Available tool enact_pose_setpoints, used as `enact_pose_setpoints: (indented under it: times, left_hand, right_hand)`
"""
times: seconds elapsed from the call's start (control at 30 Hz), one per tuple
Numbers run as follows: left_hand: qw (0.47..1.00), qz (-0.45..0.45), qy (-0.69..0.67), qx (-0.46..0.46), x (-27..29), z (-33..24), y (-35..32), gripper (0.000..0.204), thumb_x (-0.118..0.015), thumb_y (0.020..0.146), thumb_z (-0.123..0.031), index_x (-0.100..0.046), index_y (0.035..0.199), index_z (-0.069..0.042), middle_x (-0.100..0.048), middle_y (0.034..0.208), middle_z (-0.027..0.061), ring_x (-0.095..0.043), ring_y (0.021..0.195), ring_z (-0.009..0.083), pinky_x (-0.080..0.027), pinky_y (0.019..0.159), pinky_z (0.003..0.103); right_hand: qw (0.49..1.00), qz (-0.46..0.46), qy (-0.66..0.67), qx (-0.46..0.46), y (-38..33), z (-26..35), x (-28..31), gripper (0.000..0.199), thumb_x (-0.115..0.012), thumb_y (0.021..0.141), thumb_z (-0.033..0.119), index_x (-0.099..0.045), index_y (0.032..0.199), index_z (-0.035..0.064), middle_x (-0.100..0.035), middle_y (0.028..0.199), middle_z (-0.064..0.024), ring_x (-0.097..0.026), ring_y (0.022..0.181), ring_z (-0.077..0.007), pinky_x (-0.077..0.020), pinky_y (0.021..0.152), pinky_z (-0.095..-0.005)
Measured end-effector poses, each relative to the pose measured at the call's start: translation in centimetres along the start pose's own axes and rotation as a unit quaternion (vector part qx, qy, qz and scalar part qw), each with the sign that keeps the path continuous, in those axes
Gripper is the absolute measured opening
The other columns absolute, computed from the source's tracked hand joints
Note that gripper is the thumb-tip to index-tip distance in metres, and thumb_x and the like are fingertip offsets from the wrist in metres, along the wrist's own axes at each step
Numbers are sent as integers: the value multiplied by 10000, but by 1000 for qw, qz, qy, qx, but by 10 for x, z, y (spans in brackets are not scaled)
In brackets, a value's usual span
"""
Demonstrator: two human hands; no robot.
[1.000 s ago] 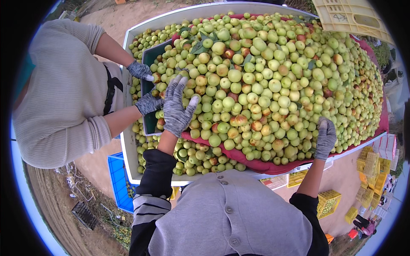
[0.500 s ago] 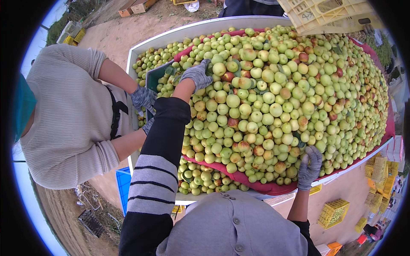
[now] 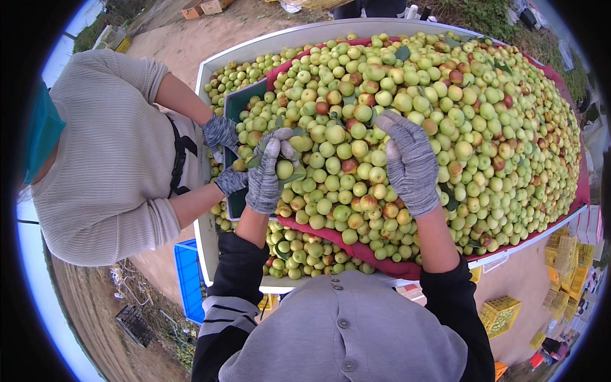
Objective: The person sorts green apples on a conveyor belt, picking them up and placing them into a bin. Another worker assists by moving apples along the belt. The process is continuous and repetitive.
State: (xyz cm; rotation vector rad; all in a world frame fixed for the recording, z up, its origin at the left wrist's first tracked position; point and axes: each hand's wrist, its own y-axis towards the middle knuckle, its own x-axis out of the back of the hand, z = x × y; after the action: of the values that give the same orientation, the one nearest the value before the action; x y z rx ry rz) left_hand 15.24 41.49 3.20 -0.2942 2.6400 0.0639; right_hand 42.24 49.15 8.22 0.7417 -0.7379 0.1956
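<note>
My left hand, in a grey knit glove, is closed at the left part of a big heap of jujubes. A green jujube with leaves shows in its grasp. Farther right, my right hand, gloved alike, is over the heap with thumb and fingers apart and slightly curled; nothing shows in it. The fruits are pale green, some blushed red, with loose leaves among them. Just left of my left hand, a dark green box lies tipped into the heap, fruit in its mouth.
A co-worker stands at the left, both gloved hands by the box. A red cloth underlies the heap inside a white-rimmed bin. A blue crate stands below left, yellow crates at right. Another person's legs show beyond the far rim.
My left hand has drawn back toward me and now grips a jujube. The right hand has moved forward and left over the heap. The pale crate at the far right has mostly left view.
</note>
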Motion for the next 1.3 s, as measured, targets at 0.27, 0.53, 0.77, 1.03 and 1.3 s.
enact_pose_setpoints:
  times: [0.27,0.53,0.77,1.03,1.3]
  left_hand:
    - [712,197,650,-178,-10,-22,-68,301,-497,991,-190,-587,1231,-31,-640,1131,165,-616,1084,254,-469,946,365]
    - [991,-19,-114,-64,-5,-25,-92,435,-421,1008,-456,-624,1078,-78,-503,646,-6,-488,647,141,-419,627,293]
    - [969,50,-236,-50,-41,-21,-100,404,-339,1045,-425,-546,874,-123,-402,524,-66,-405,526,110,-396,565,289]
    - [987,-60,124,83,-41,-22,-163,518,-466,949,-571,-534,859,-65,-514,724,45,-449,604,127,-359,554,274]
    - [814,-446,368,-49,120,-64,-294,414,-460,1009,-418,-566,805,-73,-448,649,-60,-317,544,30,-211,492,225]
  right_hand:
    - [880,381,-272,-76,140,-19,-117,298,-573,876,127,-635,1166,100,-640,1178,-143,-624,1086,-299,-516,911,-406]
    - [883,411,-227,-22,120,3,-101,203,-587,886,166,-711,1029,94,-696,1070,-107,-653,1003,-284,-533,856,-409]
    - [697,468,462,-284,-20,54,-16,524,-640,891,413,-595,1275,59,-700,898,-89,-669,726,-177,-542,789,-330]
    - [933,231,196,-192,-58,66,14,462,-729,826,290,-616,1212,61,-656,1113,-116,-632,1022,-230,-506,890,-339]
    - [988,133,-78,-3,26,6,-13,385,-634,888,115,-607,1272,130,-646,1192,-98,-622,1097,-248,-509,940,-358]
